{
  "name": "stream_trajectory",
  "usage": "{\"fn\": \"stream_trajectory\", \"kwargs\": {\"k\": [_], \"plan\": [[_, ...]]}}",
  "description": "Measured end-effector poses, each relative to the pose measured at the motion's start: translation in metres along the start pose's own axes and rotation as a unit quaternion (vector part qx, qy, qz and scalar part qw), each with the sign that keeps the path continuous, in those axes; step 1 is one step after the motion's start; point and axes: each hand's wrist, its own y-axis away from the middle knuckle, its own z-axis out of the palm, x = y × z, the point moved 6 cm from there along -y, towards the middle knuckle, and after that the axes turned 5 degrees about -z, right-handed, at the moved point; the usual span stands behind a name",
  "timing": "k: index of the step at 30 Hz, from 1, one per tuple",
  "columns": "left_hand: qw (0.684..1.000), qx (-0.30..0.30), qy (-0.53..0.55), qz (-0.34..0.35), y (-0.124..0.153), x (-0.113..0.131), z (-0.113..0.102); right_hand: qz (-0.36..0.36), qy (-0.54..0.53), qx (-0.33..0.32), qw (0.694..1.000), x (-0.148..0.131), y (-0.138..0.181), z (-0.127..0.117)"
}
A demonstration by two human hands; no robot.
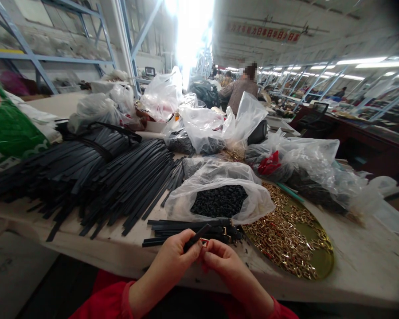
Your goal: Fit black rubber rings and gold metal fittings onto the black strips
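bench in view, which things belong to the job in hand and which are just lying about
Likely the job: black strap in the left hand, long black straps, gold-coloured metal pieces, small black pieces in the open bag.

Probably just lying about: green bag, red item, teal strip.

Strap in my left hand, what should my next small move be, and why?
Probably bring the strap and the gold piece together: your left hand pinches the strap, your right hand holds the small piece close beside it, and the bundle just behind shows gold fittings. Whether the piece is already on the strap is hard to tell.
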Motion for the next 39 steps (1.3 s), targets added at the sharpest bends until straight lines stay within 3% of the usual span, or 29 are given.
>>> {"fn": "stream_trajectory", "kwargs": {"k": [3,5,9,14,19,23,26,30,34,36,39], "plan": [[1.000,-0.005,0.005,-0.011,-0.002,-0.001,0.001,-0.061,0.097,0.088,0.990,-0.007,0.001,-0.012],[1.000,0.007,0.007,-0.013,-0.004,-0.003,0.000,-0.073,0.123,0.088,0.986,-0.012,0.002,-0.010],[1.000,0.012,0.012,-0.006,-0.005,-0.006,0.002,0.010,0.015,0.033,0.999,-0.006,0.001,0.002],[0.996,0.012,-0.086,0.000,-0.002,-0.006,0.002,0.071,-0.079,0.013,0.994,0.011,0.000,0.004],[0.990,-0.010,-0.143,-0.005,0.000,-0.005,0.005,0.005,0.008,0.046,0.999,0.013,0.000,-0.006],[0.992,-0.039,-0.118,-0.018,0.001,-0.005,0.008,-0.057,0.014,0.091,0.994,0.004,0.004,-0.011],[0.994,-0.057,-0.092,-0.019,0.004,-0.003,0.006,-0.064,0.011,0.124,0.990,-0.003,0.006,-0.015],[0.992,-0.061,-0.110,-0.026,0.009,0.000,-0.001,0.014,-0.163,0.179,0.970,-0.001,0.007,-0.018],[0.986,-0.072,-0.147,-0.009,0.012,-0.001,0.000,0.069,-0.286,0.182,0.938,0.007,0.009,-0.006],[0.985,-0.077,-0.152,0.000,0.012,-0.002,0.003,0.060,-0.277,0.172,0.943,0.011,0.010,0.000],[0.985,-0.101,-0.142,0.011,0.011,-0.004,0.010,0.008,-0.156,0.163,0.974,0.012,0.012,0.000]]}}
